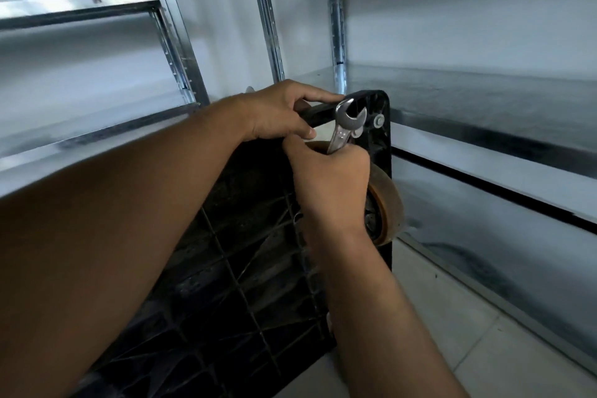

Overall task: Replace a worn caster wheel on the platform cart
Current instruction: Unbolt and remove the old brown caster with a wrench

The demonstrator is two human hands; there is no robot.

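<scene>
Now — left hand [280, 114] on cart [226, 271], right hand [330, 178] gripping wrench [347, 122]; wheel [386, 207] behind

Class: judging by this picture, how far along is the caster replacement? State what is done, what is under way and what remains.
Done: the cart stands tipped on edge, ribbed underside toward the camera. Under way: the left hand grips its top edge; the right hand holds a wrench beside a bolt, not on it. Left: the worn wheel is still mounted; no new one shows.
</scene>
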